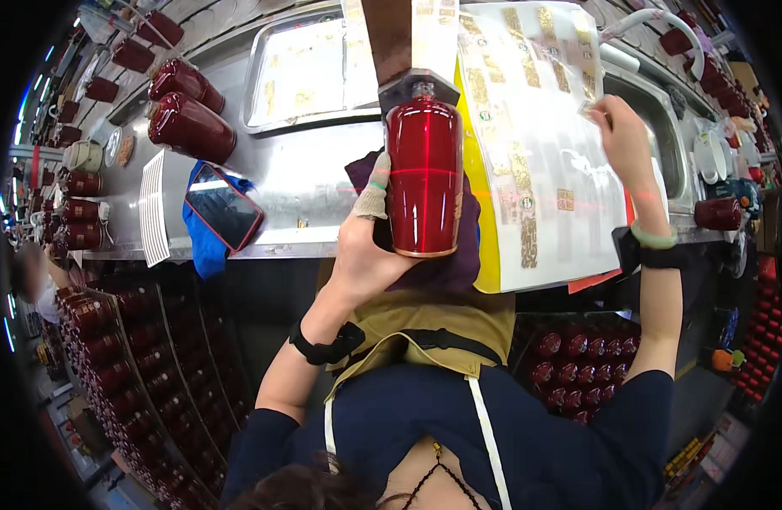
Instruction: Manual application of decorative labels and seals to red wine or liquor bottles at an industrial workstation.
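Note:
A glossy dark-red glass bottle lies in front of me, its clear neck toward a dark metal holder. My left hand is closed on the bottle's left side and base; a cloth cover wraps one finger. Thin red light lines cross on the glass. Under the bottle is a dark purple cloth. To the right lies a white sheet with gold decals, over a yellow edge. My right hand is pinched at the sheet's far right edge; what sits between the fingertips is too small to make out.
Two more red bottles lie at the left, near a phone on a blue cloth and a striped white strip. A metal tray holds further decal sheets. A sink is at the right. Racks of red bottles stand below.

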The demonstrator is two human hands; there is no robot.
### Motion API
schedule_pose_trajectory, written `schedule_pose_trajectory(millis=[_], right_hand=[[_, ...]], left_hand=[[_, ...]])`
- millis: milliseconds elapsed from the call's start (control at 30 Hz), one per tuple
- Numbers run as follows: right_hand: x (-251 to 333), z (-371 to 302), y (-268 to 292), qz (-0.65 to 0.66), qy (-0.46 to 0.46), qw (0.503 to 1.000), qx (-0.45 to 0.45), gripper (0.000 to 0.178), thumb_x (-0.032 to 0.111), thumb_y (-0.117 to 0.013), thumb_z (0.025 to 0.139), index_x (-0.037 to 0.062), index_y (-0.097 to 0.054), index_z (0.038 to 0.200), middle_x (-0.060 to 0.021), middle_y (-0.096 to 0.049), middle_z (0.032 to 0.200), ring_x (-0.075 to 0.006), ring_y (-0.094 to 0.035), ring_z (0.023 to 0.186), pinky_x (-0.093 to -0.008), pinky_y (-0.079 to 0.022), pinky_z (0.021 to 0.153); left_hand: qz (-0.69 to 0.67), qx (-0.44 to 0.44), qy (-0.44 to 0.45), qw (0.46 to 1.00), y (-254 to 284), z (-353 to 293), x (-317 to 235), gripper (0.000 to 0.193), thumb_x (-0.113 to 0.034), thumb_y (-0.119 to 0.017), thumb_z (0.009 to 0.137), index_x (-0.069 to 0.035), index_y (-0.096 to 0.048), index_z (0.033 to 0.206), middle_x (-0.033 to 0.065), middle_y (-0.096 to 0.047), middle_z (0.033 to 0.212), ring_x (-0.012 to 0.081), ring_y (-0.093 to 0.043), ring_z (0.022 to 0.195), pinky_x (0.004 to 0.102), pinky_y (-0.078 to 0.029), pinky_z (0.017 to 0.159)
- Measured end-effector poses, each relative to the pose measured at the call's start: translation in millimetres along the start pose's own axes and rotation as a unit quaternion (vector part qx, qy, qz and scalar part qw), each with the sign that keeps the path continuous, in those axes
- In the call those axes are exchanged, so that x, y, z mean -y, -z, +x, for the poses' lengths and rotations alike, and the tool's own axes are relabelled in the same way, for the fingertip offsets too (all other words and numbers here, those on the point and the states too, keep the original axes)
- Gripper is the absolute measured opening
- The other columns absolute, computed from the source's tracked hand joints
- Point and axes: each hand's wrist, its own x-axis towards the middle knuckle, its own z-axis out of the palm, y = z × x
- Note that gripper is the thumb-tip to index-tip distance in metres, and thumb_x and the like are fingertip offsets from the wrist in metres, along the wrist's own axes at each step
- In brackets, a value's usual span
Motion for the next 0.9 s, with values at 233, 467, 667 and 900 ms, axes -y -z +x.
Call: schedule_pose_trajectory(millis=[233, 467, 667, 900], right_hand=[[187.8, -9.6, 14.4, 0.000, 0.383, 0.919, 0.094, 0.017, 0.010, -0.071, 0.079, 0.0104, -0.065, 0.096, -0.0049, -0.062, 0.103, -0.0251, -0.064, 0.100, -0.0398, -0.051, 0.087], [226.2, 13.4, -10.0, -0.090, 0.465, 0.879, 0.057, 0.017, 0.017, -0.072, 0.079, 0.0127, -0.064, 0.093, -0.0016, -0.060, 0.102, -0.0206, -0.062, 0.104, -0.0350, -0.050, 0.084], [212.7, 26.6, -17.5, 0.057, 0.304, 0.951, -0.024, 0.027, 0.018, -0.081, 0.086, 0.0091, -0.069, 0.108, -0.0071, -0.065, 0.089, -0.0233, -0.066, 0.089, -0.0379, -0.053, 0.077], [207.1, -32.8, -49.7, 0.422, -0.167, 0.886, 0.090, 0.049, 0.023, -0.082, 0.095, 0.0032, -0.059, 0.134, 0.0040, -0.048, 0.081, -0.0057, -0.042, 0.076, -0.0232, -0.039, 0.067]], left_hand=[[-0.001, 0.045, -0.028, 0.999, 11.4, 6.6, -8.6, 0.146, -0.031, -0.105, 0.058, 0.007, -0.015, 0.166, 0.0268, -0.036, 0.166, 0.0371, -0.043, 0.151, 0.0440, -0.038, 0.123], [-0.156, -0.059, 0.065, 0.984, -1.4, 33.2, -16.0, 0.080, -0.016, -0.079, 0.094, 0.007, -0.034, 0.155, 0.0220, -0.055, 0.145, 0.0270, -0.059, 0.133, 0.0400, -0.049, 0.110], [-0.277, -0.069, 0.153, 0.946, -13.3, 36.8, -21.3, 0.068, -0.016, -0.070, 0.102, 0.005, -0.034, 0.155, 0.0188, -0.056, 0.145, 0.0216, -0.058, 0.133, 0.0387, -0.048, 0.112], [-0.407, -0.092, 0.172, 0.892, -4.0, 49.0, -18.1, 0.062, -0.013, -0.064, 0.107, 0.003, -0.032, 0.158, 0.0160, -0.057, 0.145, 0.0181, -0.060, 0.129, 0.0349, -0.053, 0.107]])
